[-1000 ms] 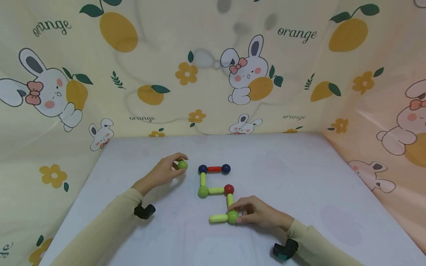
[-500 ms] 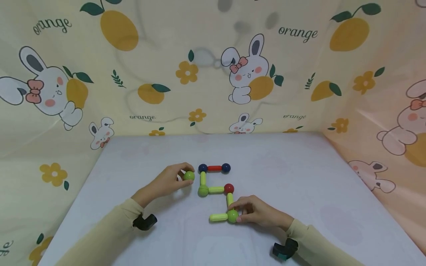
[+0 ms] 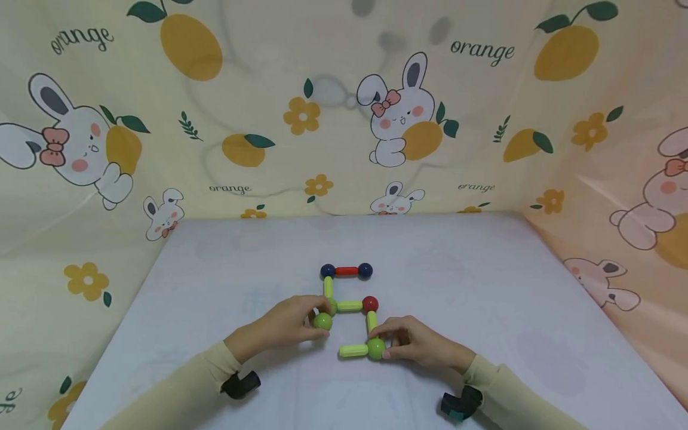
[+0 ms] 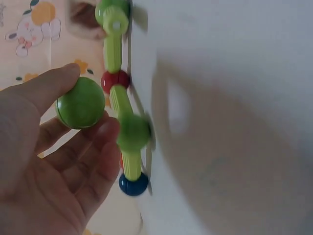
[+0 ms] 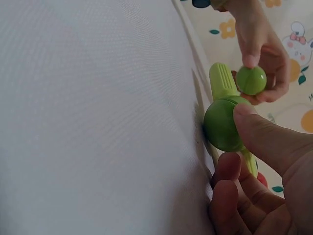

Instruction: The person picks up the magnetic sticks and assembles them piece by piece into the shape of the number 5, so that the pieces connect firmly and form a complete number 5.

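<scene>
Your left hand [image 3: 290,325] pinches a loose green plastic ball [image 3: 323,321] near the middle of the white bench [image 3: 484,310], just beside the ball-and-rod chain [image 3: 349,307]. Your right hand [image 3: 416,343] grips the chain's lowest green ball [image 3: 375,349], joined to a yellow-green rod [image 3: 352,352].
</scene>
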Motion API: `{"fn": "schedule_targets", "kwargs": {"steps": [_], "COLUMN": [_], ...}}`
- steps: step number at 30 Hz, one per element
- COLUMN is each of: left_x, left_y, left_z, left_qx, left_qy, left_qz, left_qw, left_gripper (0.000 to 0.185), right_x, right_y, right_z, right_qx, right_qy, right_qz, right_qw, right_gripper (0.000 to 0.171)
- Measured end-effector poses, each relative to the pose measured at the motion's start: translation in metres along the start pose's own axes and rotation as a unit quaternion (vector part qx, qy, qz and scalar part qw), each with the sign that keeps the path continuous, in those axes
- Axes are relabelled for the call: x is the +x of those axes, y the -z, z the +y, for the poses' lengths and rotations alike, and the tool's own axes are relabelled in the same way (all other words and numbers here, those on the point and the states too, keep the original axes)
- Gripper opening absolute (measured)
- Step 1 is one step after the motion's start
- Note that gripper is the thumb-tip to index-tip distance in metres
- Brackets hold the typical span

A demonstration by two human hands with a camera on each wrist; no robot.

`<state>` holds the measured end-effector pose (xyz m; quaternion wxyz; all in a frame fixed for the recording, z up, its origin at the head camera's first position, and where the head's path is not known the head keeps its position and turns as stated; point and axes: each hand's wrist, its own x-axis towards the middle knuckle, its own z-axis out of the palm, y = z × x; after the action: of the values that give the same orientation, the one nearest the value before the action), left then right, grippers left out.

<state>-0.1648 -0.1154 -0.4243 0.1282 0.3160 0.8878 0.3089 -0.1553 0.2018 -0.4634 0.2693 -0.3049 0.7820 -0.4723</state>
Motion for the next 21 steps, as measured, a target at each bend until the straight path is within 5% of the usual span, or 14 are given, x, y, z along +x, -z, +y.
{"fn": "schedule_targets", "kwargs": {"steps": [10, 21], "left_x": [-0.001, -0.006], "left_y": [-0.021, -0.026], "left_z": [0.005, 0.005], "left_qx": [-0.023, -0.042], "left_qy": [0.006, 0.015], "left_qz": [-0.044, -0.068], "left_qw": [0.9987, 0.9967], "left_gripper": [0.032, 0.031], "right_x": [0.0, 0.001], "right_y": [0.001, 0.001], "right_z": [-0.001, -0.001], "right_qx": [-0.004, 0.0], "right_qy": [0.002, 0.0], "right_qz": [0.005, 0.002], "right_qw": [1.0, 1.0], "right_gripper": [0.039, 0.039]}}
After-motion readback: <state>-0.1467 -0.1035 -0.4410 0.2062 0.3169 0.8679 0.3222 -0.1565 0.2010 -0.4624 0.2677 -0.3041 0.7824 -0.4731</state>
